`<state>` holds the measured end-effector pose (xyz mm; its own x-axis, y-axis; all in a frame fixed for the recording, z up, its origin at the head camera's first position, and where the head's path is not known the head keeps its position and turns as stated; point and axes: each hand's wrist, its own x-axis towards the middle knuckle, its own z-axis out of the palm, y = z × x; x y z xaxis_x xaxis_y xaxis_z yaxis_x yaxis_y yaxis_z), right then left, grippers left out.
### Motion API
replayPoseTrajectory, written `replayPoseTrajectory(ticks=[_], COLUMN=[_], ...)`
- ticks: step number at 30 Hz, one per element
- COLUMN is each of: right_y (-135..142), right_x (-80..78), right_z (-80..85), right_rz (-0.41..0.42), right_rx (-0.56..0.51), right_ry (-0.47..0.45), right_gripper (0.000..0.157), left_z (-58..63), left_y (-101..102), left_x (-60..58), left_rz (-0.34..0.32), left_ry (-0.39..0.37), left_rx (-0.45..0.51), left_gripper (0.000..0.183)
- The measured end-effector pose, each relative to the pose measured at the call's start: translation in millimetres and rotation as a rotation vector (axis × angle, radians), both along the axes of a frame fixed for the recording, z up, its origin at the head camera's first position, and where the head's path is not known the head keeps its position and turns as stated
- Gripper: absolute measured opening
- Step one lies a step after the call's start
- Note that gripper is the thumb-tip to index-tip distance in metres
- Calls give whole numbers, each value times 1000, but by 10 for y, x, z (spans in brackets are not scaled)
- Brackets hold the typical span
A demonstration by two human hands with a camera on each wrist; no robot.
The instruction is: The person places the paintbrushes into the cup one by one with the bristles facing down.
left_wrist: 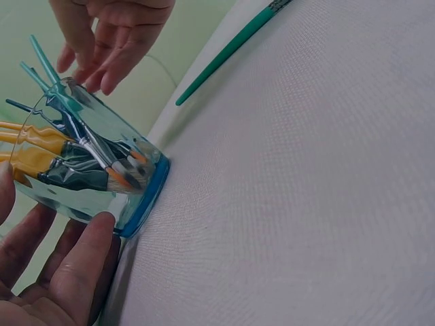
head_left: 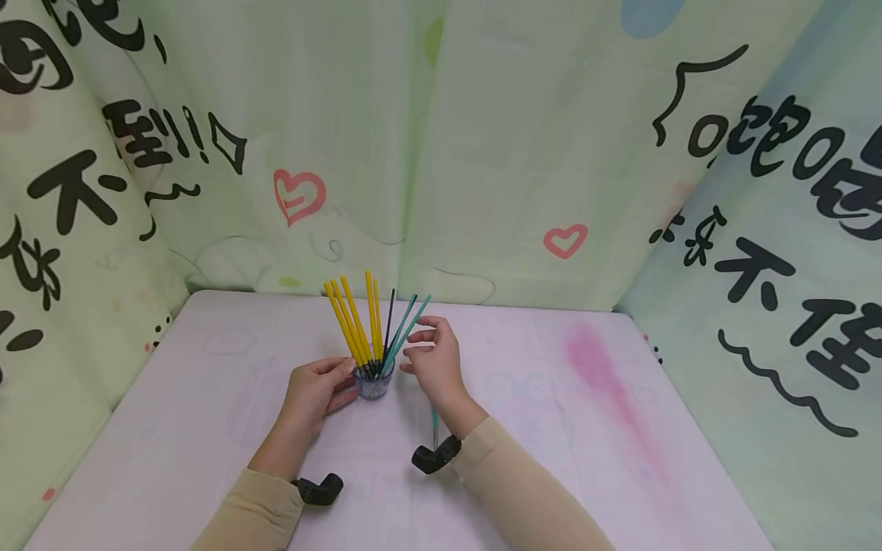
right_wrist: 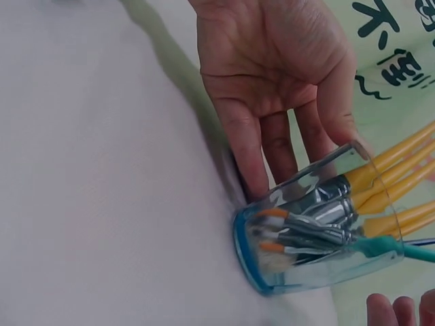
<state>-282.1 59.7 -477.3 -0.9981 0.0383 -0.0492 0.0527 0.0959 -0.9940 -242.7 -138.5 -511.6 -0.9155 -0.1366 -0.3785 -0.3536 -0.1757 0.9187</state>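
A clear plastic cup [head_left: 373,388] with a blue base stands upright on the table. It holds several yellow paintbrushes [head_left: 373,314], teal ones [head_left: 412,325] and a dark-handled one [head_left: 390,315], bristles down. My left hand [head_left: 313,394] grips the cup from the left, thumb near the rim and fingers around the side, as the right wrist view shows. Just right of the cup is my right hand [head_left: 441,363], loosely bent, with nothing visible between the fingers. Below it, a loose teal paintbrush [left_wrist: 231,54] lies on the table.
A pale pink cloth [head_left: 551,451] with a brighter pink streak covers the table. Light green curtains [head_left: 482,153] printed with black characters and hearts hang behind it and at both sides. Both wrists wear black camera mounts [head_left: 320,490].
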Motion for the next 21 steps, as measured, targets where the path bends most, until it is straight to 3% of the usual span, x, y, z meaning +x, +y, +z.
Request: replayPoseTrajectory(ticks=[21], right_y=[239], right_x=[-2], right_z=[-181], right_rz=[31], right_rx=[108], right_ry=[-80], right_gripper=[54], left_z=[-14], left_y=[-2], left_x=[3], left_rz=[-5], left_ry=[25], left_rx=[-7], left_gripper=[40])
